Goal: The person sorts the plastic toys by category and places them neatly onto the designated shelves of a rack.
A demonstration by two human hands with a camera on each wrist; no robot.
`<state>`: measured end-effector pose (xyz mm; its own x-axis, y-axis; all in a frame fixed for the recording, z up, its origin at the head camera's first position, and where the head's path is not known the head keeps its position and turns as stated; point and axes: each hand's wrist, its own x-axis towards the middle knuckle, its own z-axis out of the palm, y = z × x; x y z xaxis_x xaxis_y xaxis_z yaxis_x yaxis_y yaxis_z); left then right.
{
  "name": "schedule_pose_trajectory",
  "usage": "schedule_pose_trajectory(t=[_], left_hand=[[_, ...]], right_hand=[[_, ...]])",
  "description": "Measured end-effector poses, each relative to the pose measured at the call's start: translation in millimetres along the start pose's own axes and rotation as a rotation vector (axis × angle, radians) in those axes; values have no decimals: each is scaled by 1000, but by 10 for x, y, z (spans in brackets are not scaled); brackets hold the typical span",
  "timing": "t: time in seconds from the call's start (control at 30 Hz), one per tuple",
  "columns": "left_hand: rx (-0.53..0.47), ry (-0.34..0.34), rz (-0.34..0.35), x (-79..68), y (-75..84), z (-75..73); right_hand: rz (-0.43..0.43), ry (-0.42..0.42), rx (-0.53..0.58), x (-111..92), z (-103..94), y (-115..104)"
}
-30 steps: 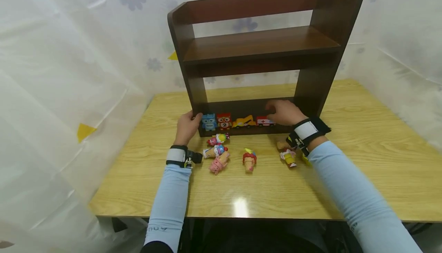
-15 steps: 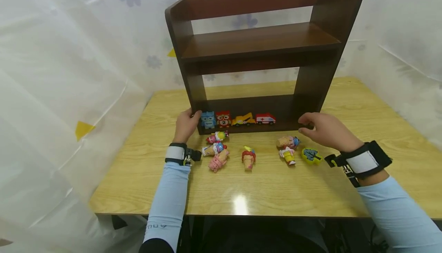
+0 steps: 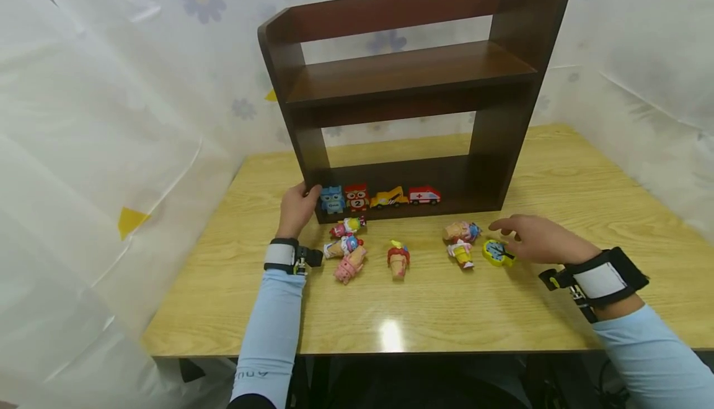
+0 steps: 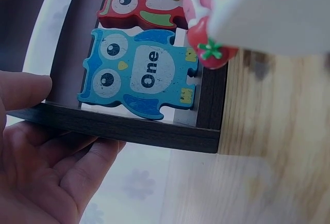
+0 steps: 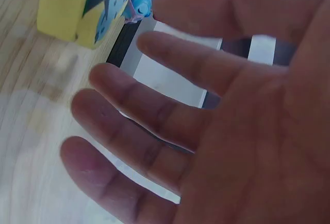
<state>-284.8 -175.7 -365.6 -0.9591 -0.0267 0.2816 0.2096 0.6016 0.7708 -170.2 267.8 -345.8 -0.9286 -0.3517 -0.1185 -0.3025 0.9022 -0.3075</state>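
Note:
My left hand [image 3: 295, 211] grips the lower left side panel of a dark brown shelf [image 3: 413, 74], thumb inside and fingers outside. Beside the thumb stands a blue owl block [image 4: 139, 74] marked "One", in the shelf's bottom row. A red owl block [image 3: 357, 197], a yellow toy truck [image 3: 389, 198] and a toy ambulance [image 3: 425, 195] follow to its right. My right hand [image 3: 538, 240] hovers with fingers spread and nothing in its palm. Its fingertips are right by a yellow block with a dark tree picture [image 3: 494, 251] on the table.
Several small figures lie in front of the shelf: a pink one [image 3: 350, 265] among the left cluster, a red-haired one [image 3: 398, 260] in the middle, and a yellow-dressed one [image 3: 460, 254] at right. The wooden table [image 3: 435, 316] ends in front of the person.
My right hand has left the ambulance in the bottom row, swung right past the shelf's side, then come down to the yellow block. The left hand has kept its hold on the shelf.

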Motion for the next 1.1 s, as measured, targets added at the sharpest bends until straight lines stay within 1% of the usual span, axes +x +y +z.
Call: schedule_pose_trajectory(t=[0.1,0.2,0.33,0.5,0.63,0.93,1.03,1.1], left_hand=[[-9,7,0,5,-2,-4],[-6,9,6,12,0,-9],[-2,4,10,24,-1,-11],[-6,8,7,30,5,-6],[-10,5,3,27,18,-5],[3,8,2,29,28,-4],[8,5,-5,21,17,-3],[11,3,-11,10,14,-2]], right_hand=[[11,-58,21,2,-14,8],[-4,-87,25,20,-3,24],[-32,-100,17,53,46,49],[-39,-102,-15,83,89,55],[-31,-98,-18,80,87,61],[-25,-59,83,65,72,31],[-33,-27,107,69,61,27],[-54,6,117,76,55,30]])
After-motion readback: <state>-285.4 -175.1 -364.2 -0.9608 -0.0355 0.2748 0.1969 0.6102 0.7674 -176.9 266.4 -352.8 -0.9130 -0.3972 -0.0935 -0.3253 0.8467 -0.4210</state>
